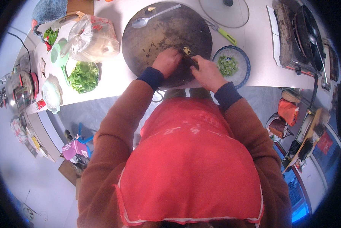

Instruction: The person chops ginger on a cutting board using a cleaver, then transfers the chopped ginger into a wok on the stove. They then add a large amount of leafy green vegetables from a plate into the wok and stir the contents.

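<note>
A dark round chopping board [170, 31] lies before me at the counter's front edge. My right hand [206, 71] is closed around the handle of a dark-bladed knife [190, 59] over the board's right side. Fingers curled, my left hand [169, 61] rests low on the board, close to the blade. Whether it pinches something is hidden. Pale yellow chopped bits [186, 50], perhaps ginger or garlic, lie just beyond the blade. A metal spoon [142, 22] rests at the board's far side, near a small pale piece [151, 9].
Right of the board are a blue-rimmed plate of chopped green onion [227, 65], a green-handled peeler [227, 36], a glass lid [226, 11] and a gas stove [290, 42] with a pan. Leftward sit a tied plastic bag [93, 40], leafy greens [84, 77] and a green ladle [59, 54].
</note>
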A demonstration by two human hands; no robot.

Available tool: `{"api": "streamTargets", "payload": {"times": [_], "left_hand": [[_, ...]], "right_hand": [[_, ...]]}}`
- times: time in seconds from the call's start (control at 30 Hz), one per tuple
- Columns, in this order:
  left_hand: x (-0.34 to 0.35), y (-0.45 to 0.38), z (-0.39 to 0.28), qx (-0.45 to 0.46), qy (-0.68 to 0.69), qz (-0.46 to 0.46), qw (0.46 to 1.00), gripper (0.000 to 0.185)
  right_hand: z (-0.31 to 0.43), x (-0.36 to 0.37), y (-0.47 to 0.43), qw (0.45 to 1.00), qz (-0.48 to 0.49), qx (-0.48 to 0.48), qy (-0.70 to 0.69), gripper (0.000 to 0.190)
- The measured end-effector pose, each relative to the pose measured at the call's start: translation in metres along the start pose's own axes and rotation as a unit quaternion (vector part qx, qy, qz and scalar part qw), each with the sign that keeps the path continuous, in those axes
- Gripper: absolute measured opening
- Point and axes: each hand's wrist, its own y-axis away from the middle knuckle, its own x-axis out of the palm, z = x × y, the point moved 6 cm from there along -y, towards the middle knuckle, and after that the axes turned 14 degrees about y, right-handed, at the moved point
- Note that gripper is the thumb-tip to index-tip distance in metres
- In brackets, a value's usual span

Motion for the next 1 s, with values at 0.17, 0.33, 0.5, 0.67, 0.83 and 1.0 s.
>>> {"api": "streamTargets", "payload": {"times": [0.17,0.33,0.5,0.67,0.83,1.0], "left_hand": [[0.005,0.002,0.006,-0.034,-0.022,0.040,0.998,0.018],[-0.001,0.001,0.000,0.010,0.001,-0.018,1.000,0.021],[0.000,0.002,0.001,-0.015,-0.003,-0.009,1.000,0.021],[0.001,0.001,0.000,-0.010,-0.002,0.003,1.000,0.018],[0.001,0.004,0.001,-0.010,-0.011,-0.018,1.000,0.013],[-0.004,0.000,-0.003,0.011,-0.002,-0.029,1.000,0.013]], "right_hand": [[-0.004,0.011,0.001,1.000,-0.004,0.024,0.003,0.030],[-0.014,0.012,0.001,0.997,-0.055,0.000,-0.062,0.032],[0.000,-0.005,-0.001,0.999,-0.007,0.019,-0.026,0.031],[-0.004,0.007,-0.004,1.000,0.015,0.015,0.002,0.033],[-0.004,0.019,0.001,1.000,0.010,0.028,0.007,0.032],[-0.008,0.010,-0.001,0.998,-0.052,-0.003,-0.045,0.029]]}}
